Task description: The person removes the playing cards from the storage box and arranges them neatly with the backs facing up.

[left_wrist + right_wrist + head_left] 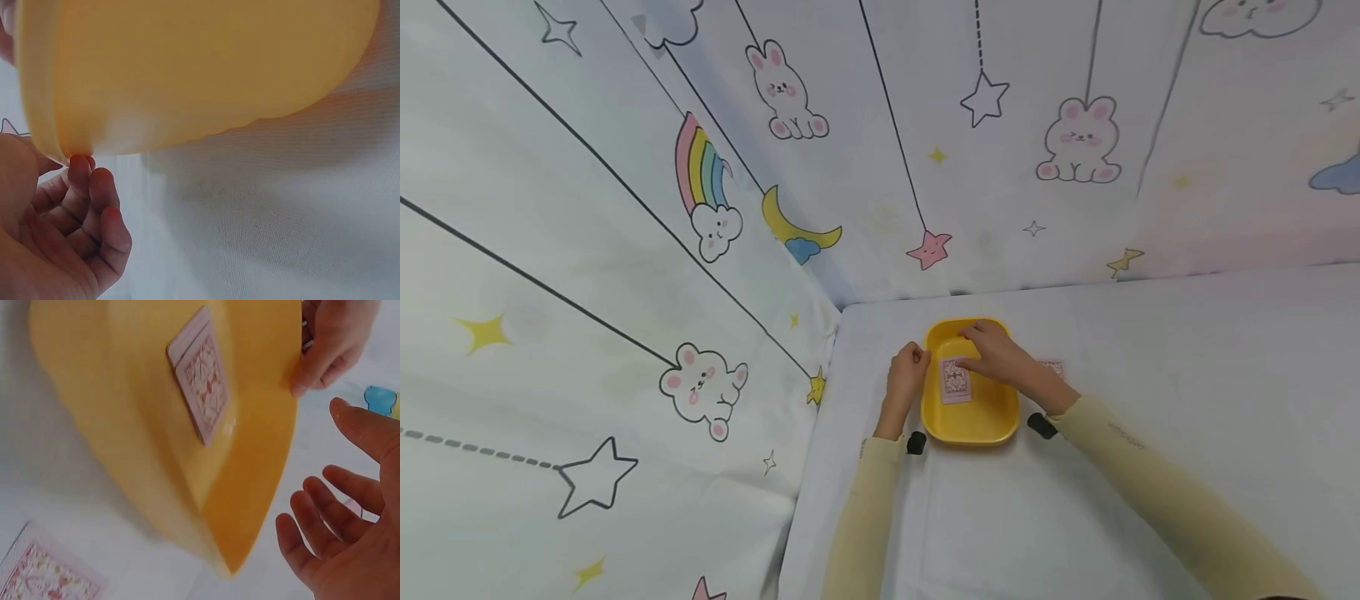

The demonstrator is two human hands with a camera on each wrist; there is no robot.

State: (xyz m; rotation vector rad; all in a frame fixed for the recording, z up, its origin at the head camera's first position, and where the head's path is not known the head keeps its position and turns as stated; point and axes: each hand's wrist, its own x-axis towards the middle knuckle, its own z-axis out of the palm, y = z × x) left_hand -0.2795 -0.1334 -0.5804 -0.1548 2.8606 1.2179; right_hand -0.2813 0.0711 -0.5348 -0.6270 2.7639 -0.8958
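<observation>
A yellow plastic basin (977, 429) stands on the white cloth, holding a few pink-patterned playing cards (957, 387) that lie overlapped on its bottom. At the basin's left side my left hand (907, 375) pinches the rim between thumb and fingers; the left wrist view shows the fingertips (80, 169) right under the lip. My right hand (1000, 354) reaches over the basin from the right, fingers spread and nothing held, as the right wrist view shows. Another pink-backed card (50, 575) lies on the cloth outside the basin, partly hidden by the right forearm in the head view.
A white cloth (1187, 375) covers the table. Behind and to the left hang white curtains (880, 167) printed with rabbits, stars, a moon and a rainbow. Small black pieces (916, 442) sit beside both wrists.
</observation>
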